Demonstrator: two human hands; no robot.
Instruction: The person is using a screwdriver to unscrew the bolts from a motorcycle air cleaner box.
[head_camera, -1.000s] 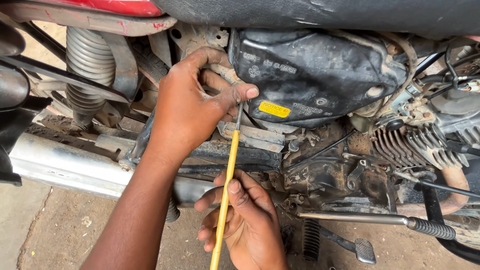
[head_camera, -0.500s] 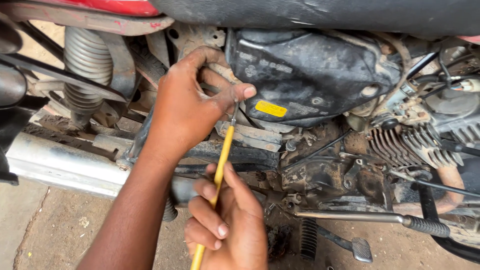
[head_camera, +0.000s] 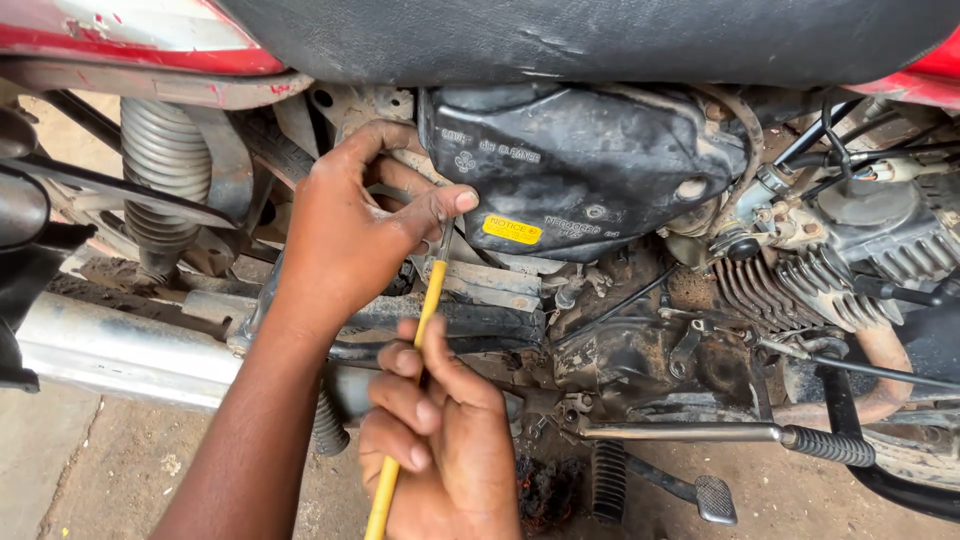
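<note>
Both arms are bare, with no sleeve in view on either forearm. The left hand (head_camera: 350, 235) wears no glove, ring or watch, and its thumbnail is short and pale. The right hand (head_camera: 445, 450) is also ungloved, with short, plain nails showing on the curled fingers

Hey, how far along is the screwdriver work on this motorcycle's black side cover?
Done: nothing visibly removed; the black plastic side cover remains mounted. In hand: the right hand holds the yellow-handled screwdriver with its tip at the cover's lower left edge, where the left hand pinches. Left: the fastener there, hidden by the thumb.
</note>
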